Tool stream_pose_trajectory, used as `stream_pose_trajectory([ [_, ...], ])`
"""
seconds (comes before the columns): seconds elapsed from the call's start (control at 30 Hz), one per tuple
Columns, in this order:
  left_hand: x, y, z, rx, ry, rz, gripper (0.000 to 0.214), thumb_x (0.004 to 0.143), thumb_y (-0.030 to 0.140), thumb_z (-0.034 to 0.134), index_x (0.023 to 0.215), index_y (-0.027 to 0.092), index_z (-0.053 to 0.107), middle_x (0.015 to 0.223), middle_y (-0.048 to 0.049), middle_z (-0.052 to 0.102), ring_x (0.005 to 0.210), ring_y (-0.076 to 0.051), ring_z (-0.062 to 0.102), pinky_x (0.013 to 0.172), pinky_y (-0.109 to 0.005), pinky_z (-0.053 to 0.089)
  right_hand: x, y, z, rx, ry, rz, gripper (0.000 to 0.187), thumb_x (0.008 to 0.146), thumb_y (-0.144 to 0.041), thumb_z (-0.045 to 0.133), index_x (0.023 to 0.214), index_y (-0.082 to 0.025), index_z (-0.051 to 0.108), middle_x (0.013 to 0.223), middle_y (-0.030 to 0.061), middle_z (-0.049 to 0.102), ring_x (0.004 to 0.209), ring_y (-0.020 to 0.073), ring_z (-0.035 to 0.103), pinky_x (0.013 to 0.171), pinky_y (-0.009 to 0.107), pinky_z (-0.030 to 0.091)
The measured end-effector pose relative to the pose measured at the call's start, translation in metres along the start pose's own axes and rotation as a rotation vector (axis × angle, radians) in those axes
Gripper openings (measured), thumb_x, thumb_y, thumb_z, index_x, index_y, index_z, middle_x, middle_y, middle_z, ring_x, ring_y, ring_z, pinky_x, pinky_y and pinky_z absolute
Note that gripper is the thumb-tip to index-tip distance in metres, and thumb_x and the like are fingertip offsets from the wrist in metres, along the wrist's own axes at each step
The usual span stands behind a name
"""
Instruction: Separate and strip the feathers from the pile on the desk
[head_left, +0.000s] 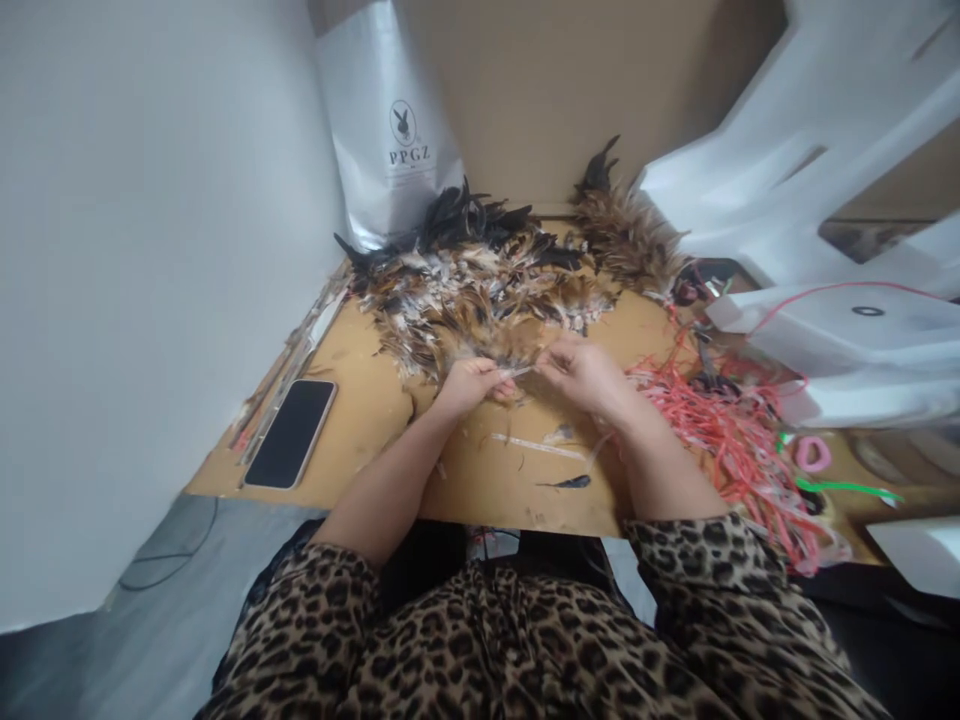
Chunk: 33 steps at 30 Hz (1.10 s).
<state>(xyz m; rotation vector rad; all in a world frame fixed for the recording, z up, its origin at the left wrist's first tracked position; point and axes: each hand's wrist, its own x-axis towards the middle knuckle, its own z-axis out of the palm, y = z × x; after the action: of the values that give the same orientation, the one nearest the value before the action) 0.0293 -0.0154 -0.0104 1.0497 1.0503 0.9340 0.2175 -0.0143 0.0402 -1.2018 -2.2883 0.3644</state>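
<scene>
My left hand (472, 384) is closed in a pinch at the near edge of a heap of brown, white and black feathers (480, 280). A thin whitish strip (521, 371) runs from its fingertips to those of my right hand (576, 372), which pinches the other end. Loose tan feathers lie just beyond both hands, and whether any are caught in the fingers is unclear. On the table below the hands are a narrow pale strip (536, 445) and one dark feather (571, 482).
Left on the wooden table (367, 430) lies a phone (291, 433), beside thin sticks (289, 365). A tangle of red ribbons (724, 430) spreads to the right, near a pink ring (812, 454). A silver bag (397, 120) and another feather bunch (626, 235) stand behind.
</scene>
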Motion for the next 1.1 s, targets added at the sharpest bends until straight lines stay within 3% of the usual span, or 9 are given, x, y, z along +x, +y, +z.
stream_pose_trajectory([
  [0.17, -0.002, -0.001, -0.001, 0.147, -0.133, -0.040, 0.019, 0.069, 0.026, 0.065, 0.067, 0.007, 0.064, 0.060, -0.0069, 0.065, 0.051, -0.009, 0.059, 0.053, -0.020, 0.046, 0.001, -0.010, 0.005, -0.251, 0.105, -0.206, 0.024, 0.085, -0.031, 0.042, 0.075, -0.018, 0.060, 0.077, 0.0064, 0.053, 0.075, 0.0160, 0.047, 0.065, 0.027, 0.033],
  [0.33, -0.006, 0.004, -0.005, 0.193, -0.274, -0.063, 0.023, 0.068, 0.031, 0.066, 0.067, 0.008, 0.064, 0.062, -0.0075, 0.066, 0.053, -0.010, 0.060, 0.055, -0.021, 0.047, 0.000, -0.008, 0.010, -0.297, 0.131, -0.306, 0.029, 0.088, -0.033, 0.037, 0.078, -0.019, 0.061, 0.076, 0.0057, 0.051, 0.074, 0.0158, 0.043, 0.065, 0.028, 0.031],
  [0.67, -0.009, 0.012, -0.013, 0.221, -0.354, -0.072, 0.028, 0.065, 0.036, 0.068, 0.069, 0.009, 0.065, 0.064, -0.0091, 0.066, 0.053, -0.009, 0.060, 0.053, -0.019, 0.046, -0.001, -0.005, 0.007, -0.243, 0.086, -0.256, 0.033, 0.088, -0.037, 0.033, 0.081, -0.019, 0.060, 0.078, 0.0072, 0.051, 0.077, 0.0178, 0.044, 0.069, 0.029, 0.031],
  [0.9, -0.004, 0.005, -0.014, 0.339, -0.347, -0.123, 0.023, 0.068, 0.030, 0.065, 0.069, 0.007, 0.064, 0.064, -0.0107, 0.066, 0.053, -0.011, 0.061, 0.055, -0.023, 0.050, -0.005, -0.023, 0.013, -0.223, -0.018, -0.295, 0.034, 0.089, -0.033, 0.033, 0.077, -0.017, 0.061, 0.078, 0.0077, 0.052, 0.075, 0.0167, 0.043, 0.067, 0.028, 0.031],
  [1.0, -0.007, 0.005, -0.011, 0.389, -0.435, -0.156, 0.021, 0.069, 0.028, 0.064, 0.066, 0.007, 0.063, 0.061, -0.0102, 0.065, 0.051, -0.012, 0.060, 0.052, -0.023, 0.049, -0.004, -0.025, 0.016, -0.123, -0.096, -0.307, 0.031, 0.088, -0.033, 0.037, 0.076, -0.017, 0.062, 0.078, 0.0072, 0.053, 0.075, 0.0160, 0.044, 0.066, 0.028, 0.032],
  [1.1, -0.012, 0.009, -0.006, 0.415, -0.539, -0.114, 0.026, 0.070, 0.032, 0.063, 0.064, 0.007, 0.063, 0.055, -0.0090, 0.063, 0.049, -0.012, 0.059, 0.047, -0.021, 0.047, 0.000, -0.016, 0.016, 0.117, -0.151, -0.227, 0.025, 0.084, -0.032, 0.045, 0.075, -0.017, 0.062, 0.075, 0.0051, 0.053, 0.075, 0.0150, 0.047, 0.068, 0.028, 0.035],
])
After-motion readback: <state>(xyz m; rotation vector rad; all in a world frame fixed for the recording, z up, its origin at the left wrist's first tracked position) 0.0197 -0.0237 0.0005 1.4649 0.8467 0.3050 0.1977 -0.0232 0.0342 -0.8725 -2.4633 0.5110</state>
